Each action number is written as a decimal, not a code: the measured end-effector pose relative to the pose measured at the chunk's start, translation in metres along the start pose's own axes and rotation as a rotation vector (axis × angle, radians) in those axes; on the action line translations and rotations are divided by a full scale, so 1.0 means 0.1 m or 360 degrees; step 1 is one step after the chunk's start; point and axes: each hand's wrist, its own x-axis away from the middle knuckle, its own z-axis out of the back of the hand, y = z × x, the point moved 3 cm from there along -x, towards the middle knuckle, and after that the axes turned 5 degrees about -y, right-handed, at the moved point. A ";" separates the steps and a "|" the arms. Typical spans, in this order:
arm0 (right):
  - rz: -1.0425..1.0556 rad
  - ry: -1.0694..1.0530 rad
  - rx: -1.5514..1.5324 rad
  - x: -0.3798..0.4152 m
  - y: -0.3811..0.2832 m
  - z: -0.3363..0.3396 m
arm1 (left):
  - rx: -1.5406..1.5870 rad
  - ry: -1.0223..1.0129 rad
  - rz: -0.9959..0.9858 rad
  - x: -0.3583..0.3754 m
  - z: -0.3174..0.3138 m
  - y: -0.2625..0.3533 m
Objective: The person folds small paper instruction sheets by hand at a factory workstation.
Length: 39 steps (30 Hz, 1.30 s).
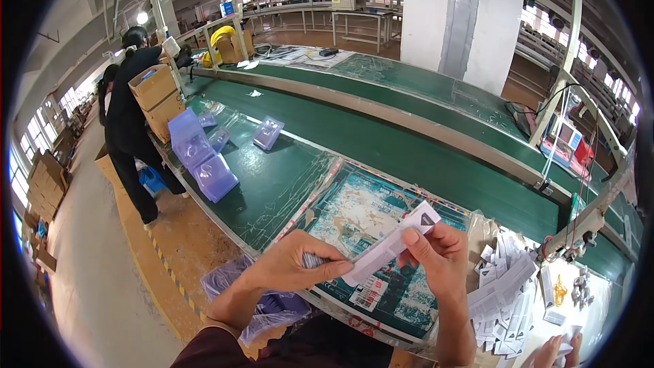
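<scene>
A long white printed strip of card or folded paper point(381, 253), with a dark triangle at its upper end, is stretched between my hands above the worktable. My left hand point(300, 261) pinches its lower end between thumb and fingers. A greyish ribbed thing point(312, 259) shows inside the curl of that hand, too covered to name. My right hand point(439, 255) grips the upper end, thumb on top near the triangle. Below them lies a worn, taped green and white mat point(354, 208) with a printed label point(370, 293).
A heap of similar white printed pieces point(504, 293) lies to the right, near another person's hands point(555, 351) and small metal parts point(581, 287). Purple clear plastic trays point(197, 153) are at the left. A green conveyor belt point(381, 143) runs behind; a person point(133, 116) stands at far left.
</scene>
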 end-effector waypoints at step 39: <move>-0.0119 -0.0284 -0.0630 -0.02 0.34 -0.13 | 0.0983 -0.0195 0.0025 -0.20 -0.31 -0.31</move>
